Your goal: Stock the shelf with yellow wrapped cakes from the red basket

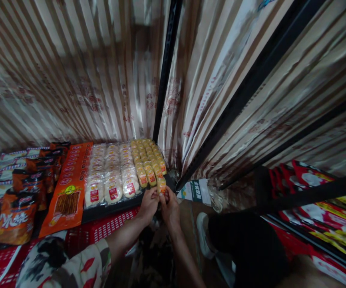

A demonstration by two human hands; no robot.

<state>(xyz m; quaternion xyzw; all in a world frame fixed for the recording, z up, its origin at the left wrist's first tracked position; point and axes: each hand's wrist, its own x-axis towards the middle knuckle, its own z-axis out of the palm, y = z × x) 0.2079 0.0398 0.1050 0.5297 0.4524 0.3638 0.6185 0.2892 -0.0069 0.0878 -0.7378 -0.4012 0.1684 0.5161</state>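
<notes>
Yellow snack pack (162, 185) pinched by both hands (160, 204) — white cakes (113, 178), orange packets (68, 188) beside.

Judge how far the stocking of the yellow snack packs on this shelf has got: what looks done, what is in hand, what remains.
Done: rows of yellow snack packs fill the shelf beside the white round cakes. In hand: the left hand and right hand hold one yellow pack at the front right corner. Left: seating that pack; no more loose packs are visible.
</notes>
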